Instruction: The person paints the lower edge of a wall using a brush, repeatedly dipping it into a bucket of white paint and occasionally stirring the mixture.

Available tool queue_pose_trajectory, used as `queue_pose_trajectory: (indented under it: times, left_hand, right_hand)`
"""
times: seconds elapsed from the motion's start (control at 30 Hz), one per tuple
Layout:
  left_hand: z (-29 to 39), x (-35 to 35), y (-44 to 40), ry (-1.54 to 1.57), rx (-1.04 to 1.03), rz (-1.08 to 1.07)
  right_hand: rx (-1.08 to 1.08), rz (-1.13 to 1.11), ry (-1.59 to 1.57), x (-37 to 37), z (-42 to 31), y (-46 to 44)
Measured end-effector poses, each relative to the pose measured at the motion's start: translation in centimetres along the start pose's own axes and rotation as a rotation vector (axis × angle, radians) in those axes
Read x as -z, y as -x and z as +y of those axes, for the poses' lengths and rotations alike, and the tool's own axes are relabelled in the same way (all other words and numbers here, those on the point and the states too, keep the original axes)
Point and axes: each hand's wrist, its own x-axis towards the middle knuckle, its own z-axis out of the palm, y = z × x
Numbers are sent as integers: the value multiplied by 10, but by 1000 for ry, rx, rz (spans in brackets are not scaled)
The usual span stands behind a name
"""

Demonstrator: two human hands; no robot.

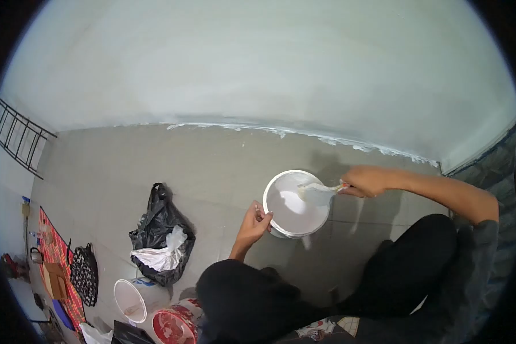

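Observation:
A white bucket (268, 213) stands on the floor in front of me, with white paint (289, 209) inside. My left hand (254, 227) is closed on its left rim, thumb over the edge. At the opposite side, my right hand (366, 181) grips the handle of a paintbrush (318, 194). The brush is coated in white, and its broad end reaches over the rim into the bucket. Whether its tip touches the paint, I cannot tell.
Ahead rises a pale wall (258, 69), with uneven white paint along its base. Left are a black plastic bag (155, 213), a white bucket (146, 295) and a red bucket (180, 321). Further left lie a red patterned mat (52, 243) and a dark metal rack (22, 137).

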Motion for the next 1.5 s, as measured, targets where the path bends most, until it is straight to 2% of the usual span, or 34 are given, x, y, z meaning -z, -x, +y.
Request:
queue_pose_trajectory:
  times: [0.07, 0.17, 0.37, 0.47, 0.57, 0.67, 0.77, 1.0, 1.1, 1.27, 1.37, 1.43, 1.5]
  left_hand:
    - [-5, 22, 11, 3, 8, 69]
    - [-8, 43, 15, -2, 19, 207]
    - [-1, 70, 10, 21, -28, 280]
    - [3, 85, 12, -52, 34, 261]
    - [11, 94, 19, -101, 86, 284]
    - [-1, 111, 26, -157, 82, 354]
    - [10, 115, 30, -186, 128, 383]
    - [24, 128, 2, -208, 184, 427]
    - [21, 140, -20, -226, 163, 483]
    - [19, 150, -53, -261, 146, 591]
    - [40, 145, -66, -241, 170, 567]
    - [27, 153, -69, -347, 129, 558]
    - [20, 165, -73, -372, 95, 543]
  right_hand:
    - [84, 62, 78, 0, -11, -28]
    - [-57, -99, 232, 16, -41, -72]
    - [50, 100, 274, -4, -55, -130]
    - [164, 395, 108, -29, -45, -140]
    - [208, 518, 35, -35, -39, -148]
    - [24, 202, -176, -16, -45, -161]
    - [214, 264, -292, -21, -35, -171]
    - [211, 220, -408, 6, -20, -197]
    - [170, 103, -274, 25, -12, -220]
    - [176, 33, -153, 51, -8, -255]
    - [167, -6, -77, 58, -11, -271]
    - [153, -44, -66, 58, -20, -276]
    - [137, 24, -39, 46, -27, -288]
